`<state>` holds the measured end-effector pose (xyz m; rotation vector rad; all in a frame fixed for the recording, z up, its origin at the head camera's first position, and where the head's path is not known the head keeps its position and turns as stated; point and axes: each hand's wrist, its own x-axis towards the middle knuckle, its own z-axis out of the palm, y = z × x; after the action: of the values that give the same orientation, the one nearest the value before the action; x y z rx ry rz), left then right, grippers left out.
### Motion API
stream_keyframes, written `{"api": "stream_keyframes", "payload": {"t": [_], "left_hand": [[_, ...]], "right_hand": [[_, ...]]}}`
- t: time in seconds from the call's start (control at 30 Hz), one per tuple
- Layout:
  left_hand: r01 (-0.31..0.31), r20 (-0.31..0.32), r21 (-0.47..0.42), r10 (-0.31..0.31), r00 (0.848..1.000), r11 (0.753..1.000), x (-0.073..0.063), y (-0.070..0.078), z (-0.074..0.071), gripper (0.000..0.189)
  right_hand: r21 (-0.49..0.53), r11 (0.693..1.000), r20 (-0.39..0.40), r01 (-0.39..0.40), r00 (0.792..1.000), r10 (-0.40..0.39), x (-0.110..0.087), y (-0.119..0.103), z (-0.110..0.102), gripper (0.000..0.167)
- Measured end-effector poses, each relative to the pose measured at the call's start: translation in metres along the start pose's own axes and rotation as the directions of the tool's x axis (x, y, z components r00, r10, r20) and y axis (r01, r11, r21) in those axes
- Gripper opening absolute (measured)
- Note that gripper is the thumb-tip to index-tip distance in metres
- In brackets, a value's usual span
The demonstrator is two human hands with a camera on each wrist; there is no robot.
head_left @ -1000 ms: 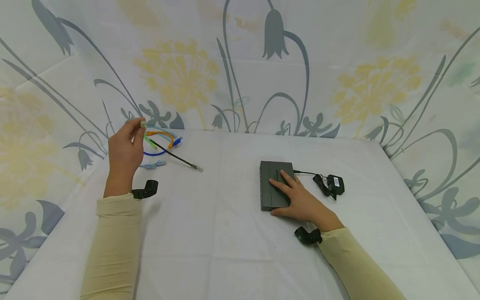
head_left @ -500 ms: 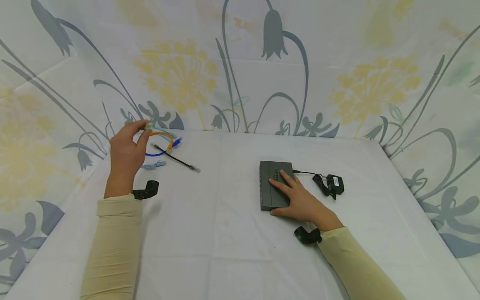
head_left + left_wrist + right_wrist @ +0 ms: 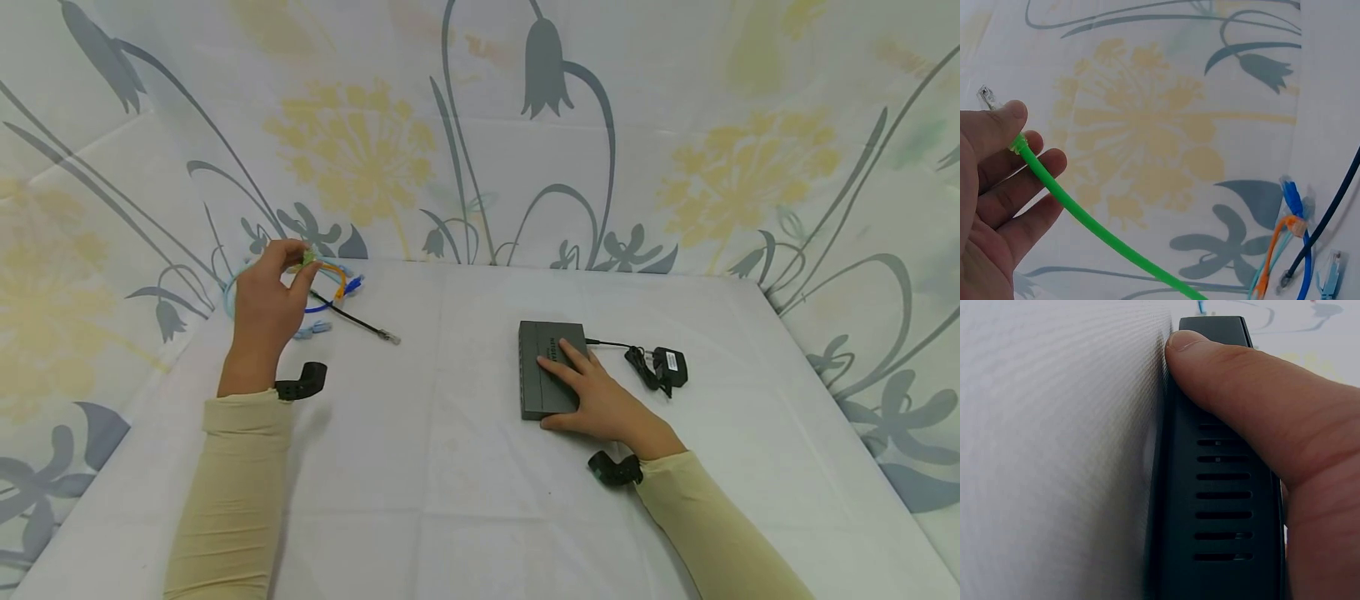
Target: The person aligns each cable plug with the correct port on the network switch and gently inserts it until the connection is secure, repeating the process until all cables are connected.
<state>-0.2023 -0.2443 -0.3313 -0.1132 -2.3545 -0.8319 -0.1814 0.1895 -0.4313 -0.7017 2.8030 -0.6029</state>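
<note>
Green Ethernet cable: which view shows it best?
Left wrist: the green Ethernet cable shows large, with its clear plug and a long run past the left hand pinching it. Head: only a small green part shows at that hand. Right wrist: no sign of it, with the right hand on the vented network switch.

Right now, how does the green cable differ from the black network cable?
The green cable is bright; the black network cable is dark. The left hand pinches the green cable near its plug, while the black network cable lies on the white cloth, unheld. Both show a clear plug.
</note>
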Motion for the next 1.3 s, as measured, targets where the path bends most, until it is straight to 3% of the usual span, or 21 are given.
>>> {"api": "stream_keyframes", "payload": {"t": [0.23,0.33,0.57,0.67,0.77,0.9,1.3], "left_hand": [[-0.065,0.025,-0.023,0.066,0.998,0.998,-0.002,0.004,0.004,0.024],[-0.079,0.067,-0.028,0.08,0.995,0.997,-0.003,0.005,0.007,0.022],[-0.16,0.138,-0.022,0.162,0.977,0.987,-0.002,0.01,0.016,0.021],[-0.159,0.194,-0.017,0.16,0.968,0.987,-0.003,0.014,0.018,0.02],[-0.137,0.284,-0.003,0.132,0.95,0.991,-0.003,0.021,0.019,0.022],[-0.128,0.391,0.026,0.107,0.914,0.991,-0.004,0.026,0.022,0.025],[-0.18,0.542,0.06,0.12,0.832,0.982,-0.009,0.033,0.036,0.027]], "right_hand": [[-0.001,1.0,0.003,-0.001,1.0,0.001,0.0,-0.001,0.0,0.091],[-0.003,1.0,0.002,-0.002,1.0,0.002,0.0,-0.001,0.0,0.091],[-0.011,1.0,-0.006,-0.002,1.0,0.002,-0.001,-0.001,0.0,0.091],[-0.008,1.0,-0.005,-0.001,1.0,0.001,-0.001,-0.002,0.0,0.091],[-0.006,1.0,-0.002,0.002,1.0,-0.002,-0.001,-0.002,-0.001,0.091],[-0.01,1.0,0.0,0.001,1.0,-0.001,0.0,-0.002,-0.002,0.091],[-0.006,1.0,0.003,-0.003,1.0,0.003,0.0,-0.002,-0.001,0.091]]}}
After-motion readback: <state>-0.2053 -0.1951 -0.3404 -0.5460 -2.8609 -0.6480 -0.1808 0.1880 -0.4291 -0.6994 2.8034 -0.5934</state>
